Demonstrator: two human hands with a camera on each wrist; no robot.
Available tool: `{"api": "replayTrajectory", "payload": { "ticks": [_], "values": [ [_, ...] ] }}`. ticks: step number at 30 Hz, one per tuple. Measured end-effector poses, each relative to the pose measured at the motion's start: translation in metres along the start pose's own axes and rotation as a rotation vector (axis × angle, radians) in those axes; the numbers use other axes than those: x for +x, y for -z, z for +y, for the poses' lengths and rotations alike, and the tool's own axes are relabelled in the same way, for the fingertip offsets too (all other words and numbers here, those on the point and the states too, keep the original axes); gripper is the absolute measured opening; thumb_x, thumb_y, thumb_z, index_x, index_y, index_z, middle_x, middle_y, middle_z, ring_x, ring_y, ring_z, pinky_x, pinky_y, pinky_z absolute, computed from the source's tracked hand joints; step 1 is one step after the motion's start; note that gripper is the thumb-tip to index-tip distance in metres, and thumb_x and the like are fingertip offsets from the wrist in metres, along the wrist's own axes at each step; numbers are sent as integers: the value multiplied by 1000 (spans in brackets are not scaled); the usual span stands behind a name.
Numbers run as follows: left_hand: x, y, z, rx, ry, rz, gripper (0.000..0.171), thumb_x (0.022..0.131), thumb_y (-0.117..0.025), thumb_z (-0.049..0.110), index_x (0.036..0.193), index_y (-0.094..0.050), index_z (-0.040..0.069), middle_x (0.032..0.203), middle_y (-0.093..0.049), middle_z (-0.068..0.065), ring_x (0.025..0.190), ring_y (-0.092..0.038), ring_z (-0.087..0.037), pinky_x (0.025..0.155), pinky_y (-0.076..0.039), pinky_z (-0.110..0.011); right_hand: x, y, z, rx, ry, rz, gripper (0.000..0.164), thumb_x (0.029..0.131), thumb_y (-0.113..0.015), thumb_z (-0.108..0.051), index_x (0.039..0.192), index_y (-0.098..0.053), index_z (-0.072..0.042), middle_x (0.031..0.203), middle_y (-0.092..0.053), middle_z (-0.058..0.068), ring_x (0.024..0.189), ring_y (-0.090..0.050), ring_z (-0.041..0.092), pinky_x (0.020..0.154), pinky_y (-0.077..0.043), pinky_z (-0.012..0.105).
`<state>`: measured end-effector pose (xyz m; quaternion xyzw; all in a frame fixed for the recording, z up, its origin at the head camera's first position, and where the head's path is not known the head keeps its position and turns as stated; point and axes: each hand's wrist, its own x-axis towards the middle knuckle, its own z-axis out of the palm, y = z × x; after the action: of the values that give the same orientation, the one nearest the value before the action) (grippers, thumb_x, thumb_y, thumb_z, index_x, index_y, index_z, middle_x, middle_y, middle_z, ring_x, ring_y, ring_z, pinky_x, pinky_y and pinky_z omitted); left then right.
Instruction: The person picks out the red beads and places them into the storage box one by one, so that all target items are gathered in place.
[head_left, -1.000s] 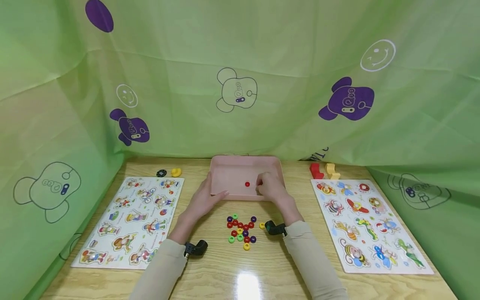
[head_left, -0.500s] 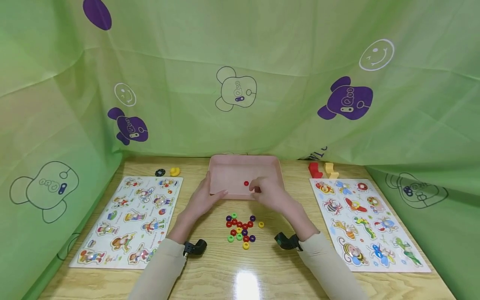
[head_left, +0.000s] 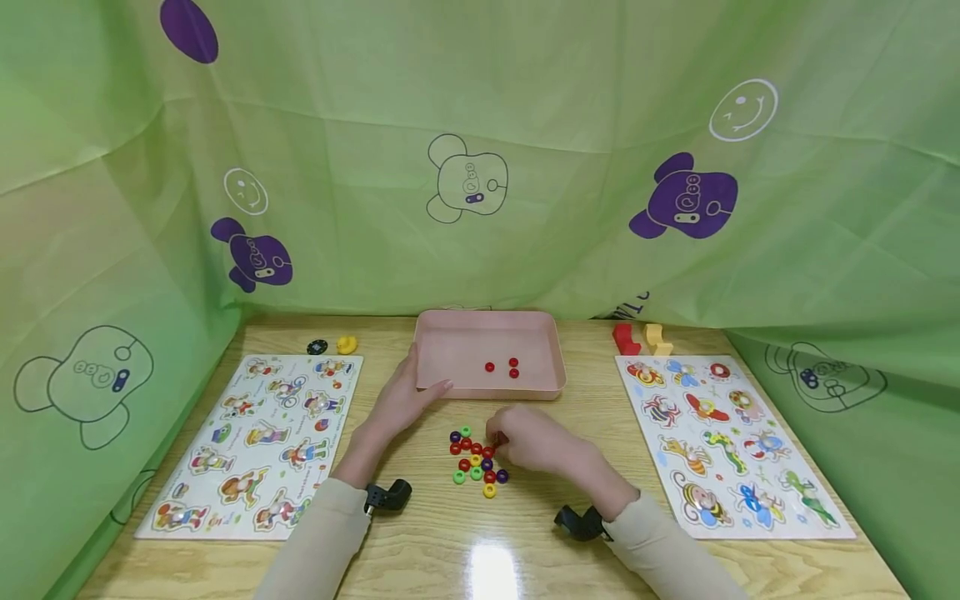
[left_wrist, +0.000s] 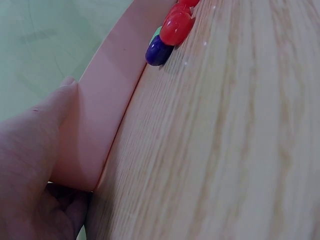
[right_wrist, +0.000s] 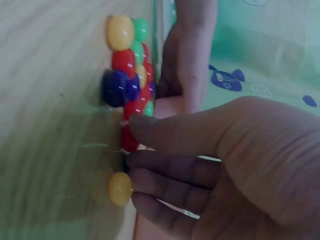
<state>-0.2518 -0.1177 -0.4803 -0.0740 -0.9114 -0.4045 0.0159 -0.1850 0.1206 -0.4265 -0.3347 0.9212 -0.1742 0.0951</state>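
Currently, the left hand (head_left: 397,396) grips the near left corner of a pink tray (head_left: 450,350), its thumb lying along the front wall and its fingers curled round the end. Inside the tray, right of the middle and near the front wall, lie three red beads (head_left: 513,373), two of them just beside each other. The right hand (head_left: 536,442) pinches a red bead (right_wrist: 130,137) between thumb and index finger at the edge of the loose beads (head_left: 476,472); whether that bead is clear of the table (head_left: 420,550), I cannot tell. The loose beads, in red, green, yellow and purple, crowd together in front of the tray, and a yellow bead (right_wrist: 120,189) sits just beside the right hand's other fingers.

As for writing, dark capital letters (head_left: 632,306) slant along the foot of the green cloth (head_left: 555,250), cut short by a fold and not legible as a word. Tiny print runs beside the figures on the left puzzle board (head_left: 258,458), too small to read. Insects fill the right puzzle board (head_left: 726,479). White markings ring a black disc (head_left: 317,347) beside a yellow duck (head_left: 347,344).
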Motion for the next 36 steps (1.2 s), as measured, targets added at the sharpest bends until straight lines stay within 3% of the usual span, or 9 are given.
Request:
{"api": "replayTrajectory", "payload": {
  "ticks": [10, 15, 21, 24, 27, 36],
  "values": [
    [0, -1, -2, -13, -22, -7, 101, 82, -58, 58, 150, 3, 14, 156, -12, -14, 142, -21, -31, 113, -25, -48, 3, -8, -3, -120, 6, 40, 10, 79, -67, -9, 74, -65, -18, 69, -53, -11, 62, -46, 5, 58, -41, 18],
    [0, 0, -2, -18, -18, -5, 102, 82, -58, 58, 150, 3, 13, 156, -12, -13, 142, -21, -31, 114, -25, -48, 4, -6, -1, -106, 15, 54, 11, 78, -66, -7, 75, -66, -17, 70, -57, -11, 63, -47, 4, 58, -42, 17],
    [0, 0, -1, -14, -8, -12, 101, 82, -57, 58, 150, 2, 12, 156, -11, -14, 142, -20, -31, 114, -24, -48, 9, 12, 5, -37, -3, 170, 6, 80, -69, -10, 75, -67, -14, 66, -58, -7, 60, -46, 6, 54, -40, 19],
    [0, 0, -2, -11, -9, -12, 101, 83, -57, 58, 150, 1, 11, 156, -11, -14, 142, -20, -32, 114, -24, -48, 15, 20, 11, -19, -36, 245, 2, 80, -70, -9, 81, -69, -11, 72, -61, -5, 65, -49, 7, 58, -42, 20],
    [0, -1, -2, -12, -7, -11, 101, 82, -57, 58, 150, 1, 11, 156, -11, -14, 142, -20, -31, 114, -24, -48, 24, 25, 17, 7, -83, 306, 8, 81, -67, -4, 87, -71, -7, 80, -65, 0, 72, -54, 10, 64, -47, 22],
    [0, -1, -1, -7, -9, -1, 100, 82, -57, 58, 150, 1, 13, 156, -12, -14, 142, -21, -32, 114, -25, -48, 55, 26, 33, 34, -266, 370, 8, 76, -68, -4, 84, -71, -5, 82, -67, 2, 71, -56, 12, 64, -48, 25]
  ]
}}
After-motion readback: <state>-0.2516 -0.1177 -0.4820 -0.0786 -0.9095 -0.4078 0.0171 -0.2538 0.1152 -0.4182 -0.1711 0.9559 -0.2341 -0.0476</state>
